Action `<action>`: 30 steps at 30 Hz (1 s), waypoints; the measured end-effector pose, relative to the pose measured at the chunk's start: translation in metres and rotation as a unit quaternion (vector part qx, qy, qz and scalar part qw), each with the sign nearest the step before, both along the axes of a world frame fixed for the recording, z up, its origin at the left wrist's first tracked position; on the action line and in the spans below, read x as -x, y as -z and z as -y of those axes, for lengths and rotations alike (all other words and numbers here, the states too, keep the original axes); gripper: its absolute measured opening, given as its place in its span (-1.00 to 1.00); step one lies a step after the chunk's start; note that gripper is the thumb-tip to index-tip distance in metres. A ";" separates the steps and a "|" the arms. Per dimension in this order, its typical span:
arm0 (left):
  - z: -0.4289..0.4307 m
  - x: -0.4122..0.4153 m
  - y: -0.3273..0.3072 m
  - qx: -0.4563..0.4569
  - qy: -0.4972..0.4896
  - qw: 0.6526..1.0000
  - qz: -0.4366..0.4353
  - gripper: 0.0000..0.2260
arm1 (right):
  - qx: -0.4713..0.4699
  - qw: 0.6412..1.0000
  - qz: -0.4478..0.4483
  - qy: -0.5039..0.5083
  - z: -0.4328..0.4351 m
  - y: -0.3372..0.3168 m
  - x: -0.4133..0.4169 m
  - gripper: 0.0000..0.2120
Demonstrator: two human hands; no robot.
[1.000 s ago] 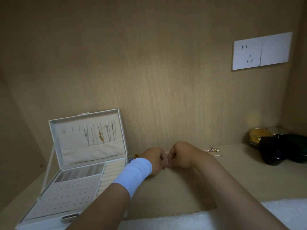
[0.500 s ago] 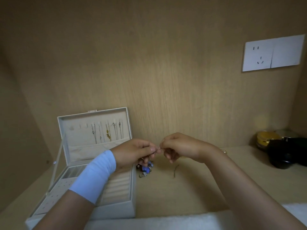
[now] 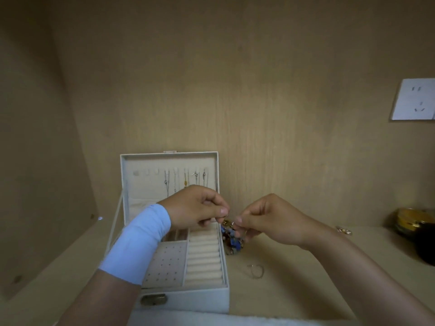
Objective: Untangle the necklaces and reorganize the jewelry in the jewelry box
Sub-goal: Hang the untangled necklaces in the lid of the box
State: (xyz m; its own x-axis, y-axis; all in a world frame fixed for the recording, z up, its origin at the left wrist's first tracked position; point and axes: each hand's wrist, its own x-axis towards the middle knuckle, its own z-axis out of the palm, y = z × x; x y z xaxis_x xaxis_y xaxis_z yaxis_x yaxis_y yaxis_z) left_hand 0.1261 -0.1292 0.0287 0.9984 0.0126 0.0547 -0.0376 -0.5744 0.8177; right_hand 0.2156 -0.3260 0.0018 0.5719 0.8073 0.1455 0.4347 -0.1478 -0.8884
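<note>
While both hands work above the pale wooden shelf, the small tangled cluster of gold chain and blue beads hangs between them, just off the right edge of the open white jewelry box. The left hand, with a light blue wristband below it, pinches the top of the cluster between thumb and forefinger. The right hand pinches it from the other side, its remaining fingers curled under. Whether the lowest beads touch the shelf cannot be told.

The cluster looks very light and wholly limp, so it should follow whatever pulls it. The thin links are likely to kink or snap if tugged hard. The beads probably give the firmest hold, being thicker and less slippery than bare chain. A good place to take it would be on a bead either side of a knot, easing loops apart rather than stretching them.

Inside the box's raised lid, several fine chains hang from hooks, while the hooks at the left are bare. A thin silver hoop lies on the shelf near the box, and a small gold piece lies beyond the right wrist
</note>
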 end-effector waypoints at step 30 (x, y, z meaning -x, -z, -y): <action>-0.091 0.042 -0.023 -0.208 -0.166 0.953 -0.144 -0.81 | -0.035 0.985 -0.095 -0.136 -0.102 -0.026 0.026 -0.79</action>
State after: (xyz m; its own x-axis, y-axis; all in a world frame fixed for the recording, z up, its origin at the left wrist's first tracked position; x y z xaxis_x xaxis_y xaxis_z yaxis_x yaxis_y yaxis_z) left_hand 0.0838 -0.0383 0.0513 0.9174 0.3674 -0.1526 0.3947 -0.7922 0.4654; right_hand 0.1892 -0.2244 0.0277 0.3574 0.9264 0.1184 0.2751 0.0167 -0.9613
